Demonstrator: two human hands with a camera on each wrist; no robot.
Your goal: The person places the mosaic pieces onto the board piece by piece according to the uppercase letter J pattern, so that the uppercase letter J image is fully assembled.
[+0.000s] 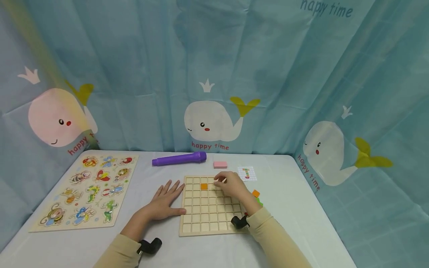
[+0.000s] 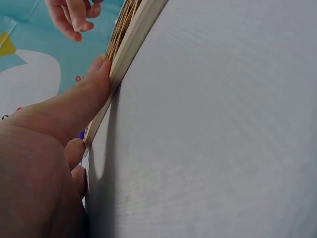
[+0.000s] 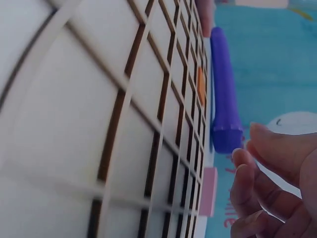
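Note:
A wooden grid board (image 1: pixel 197 226) lies on the table, with one orange square tile (image 1: pixel 204 186) in a cell of its upper rows. My left hand (image 1: pixel 163 204) is spread flat at the board's left side. In the left wrist view its thumb (image 2: pixel 91 91) touches the board's edge. Over the upper right cells hovers my right hand (image 1: pixel 231 185), fingers bent and thumb near the index finger. The right wrist view shows the right hand's fingertips (image 3: pixel 243 171) with no tile visible between them. Beyond that hand lies a small pattern card (image 1: pixel 247 174) with a coloured figure.
Another orange tile (image 1: pixel 256 193) and green tiles (image 1: pixel 259 202) lie right of the board, partly behind the right forearm. A purple toy microphone (image 1: pixel 179 159) and a pink block (image 1: pixel 220 164) lie behind the board. A wooden insect puzzle (image 1: pixel 90 190) occupies the table's left side.

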